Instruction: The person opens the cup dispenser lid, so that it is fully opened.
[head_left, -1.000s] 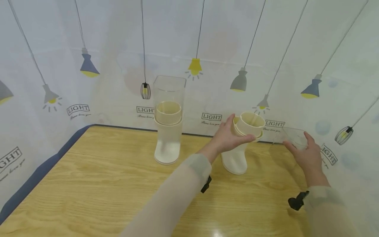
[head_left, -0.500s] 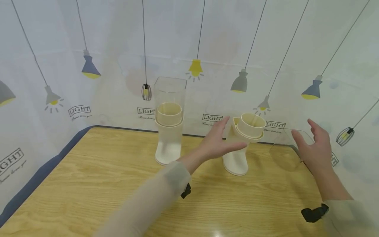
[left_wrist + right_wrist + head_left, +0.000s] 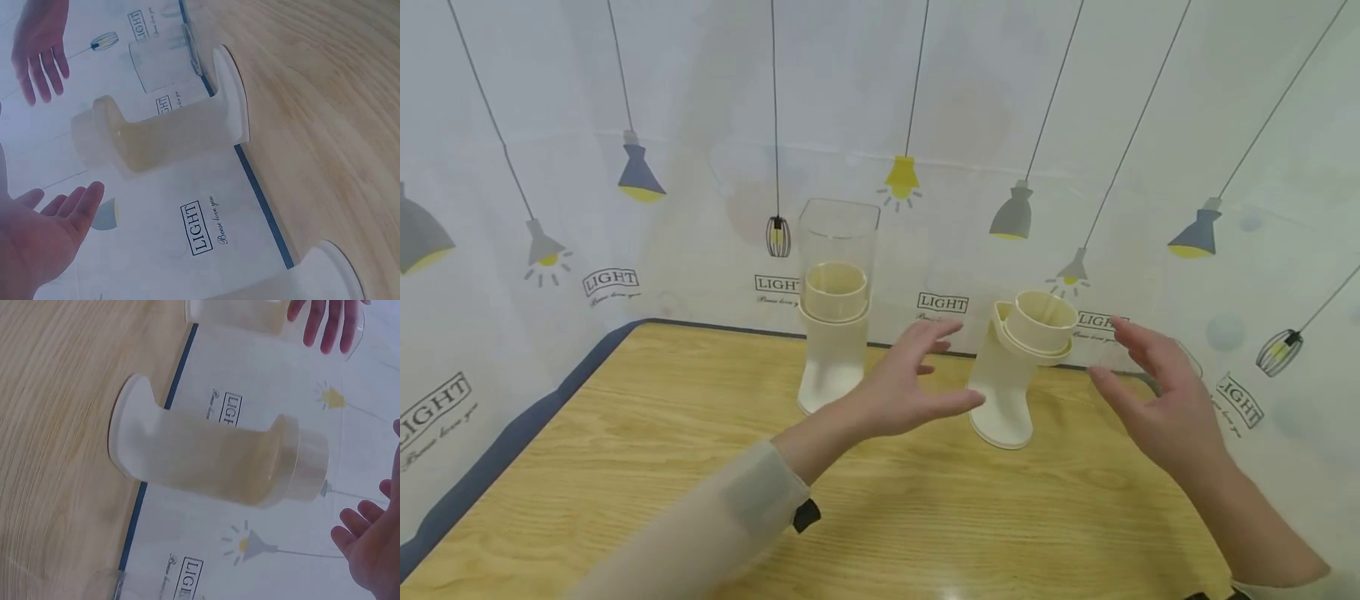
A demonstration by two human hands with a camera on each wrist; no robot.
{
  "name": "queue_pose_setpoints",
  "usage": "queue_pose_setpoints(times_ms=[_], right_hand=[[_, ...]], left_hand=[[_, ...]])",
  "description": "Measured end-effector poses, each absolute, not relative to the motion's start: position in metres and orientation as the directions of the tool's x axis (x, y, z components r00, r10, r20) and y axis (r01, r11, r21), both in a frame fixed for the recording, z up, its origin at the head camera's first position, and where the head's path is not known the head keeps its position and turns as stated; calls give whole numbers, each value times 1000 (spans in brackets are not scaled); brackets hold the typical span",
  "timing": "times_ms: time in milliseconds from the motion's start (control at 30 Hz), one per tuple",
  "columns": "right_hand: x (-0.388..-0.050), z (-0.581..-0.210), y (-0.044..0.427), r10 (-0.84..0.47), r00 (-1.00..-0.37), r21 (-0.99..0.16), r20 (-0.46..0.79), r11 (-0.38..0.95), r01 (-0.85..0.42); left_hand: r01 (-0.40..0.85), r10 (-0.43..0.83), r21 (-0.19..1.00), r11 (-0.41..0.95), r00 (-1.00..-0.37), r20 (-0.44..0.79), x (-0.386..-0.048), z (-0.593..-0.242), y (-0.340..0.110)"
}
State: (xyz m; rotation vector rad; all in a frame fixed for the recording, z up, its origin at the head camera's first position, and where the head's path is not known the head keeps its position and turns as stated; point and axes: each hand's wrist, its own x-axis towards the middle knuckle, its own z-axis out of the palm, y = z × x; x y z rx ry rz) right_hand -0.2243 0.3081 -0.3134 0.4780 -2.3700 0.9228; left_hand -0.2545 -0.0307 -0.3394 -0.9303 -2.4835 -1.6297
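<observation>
Two cream stands with a curved foot and a ring-shaped top stand upright at the table's back. The left stand [image 3: 835, 350] carries a tall clear container [image 3: 838, 221] around its ring. The right stand [image 3: 1003, 387] has its round collar [image 3: 1045, 323] bare. Between the two stands my left hand [image 3: 891, 392] hovers, fingers spread and holding nothing. My right hand [image 3: 1168, 408] hangs right of the right stand with thumb and fingers apart, also holding nothing. Behind it is another clear container [image 3: 159, 65], mostly hidden in the head view but visible on the table in the left wrist view.
A wooden table [image 3: 880, 517] with a dark blue back edge [image 3: 760, 330] lies under everything. Close behind it hangs a white curtain [image 3: 715, 167] printed with lamps and LIGHT lettering.
My left hand has let go of the right stand's top and drawn back left. My right hand has released the clear container and moved away from it towards me.
</observation>
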Motion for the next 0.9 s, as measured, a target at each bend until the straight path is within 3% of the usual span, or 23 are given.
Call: queue_pose_setpoints(times_ms=[133,267,533,900], right_hand=[[-217,-310,284,-237,-685,-430,689,627,-650],[-211,-306,263,-312,-636,-375,705,597,-709],[-205,-301,233,-374,-660,-338,651,636,-694],[-212,-297,199,-406,-716,-417,568,608,-676]], left_hand=[[493,455,826,271,-822,342,-242,-342,-48],[511,436,815,272,-821,369,-232,-347,-65],[553,415,787,274,-806,422,-220,-358,-98],[540,335,777,324,-834,440,-212,-352,-149]])
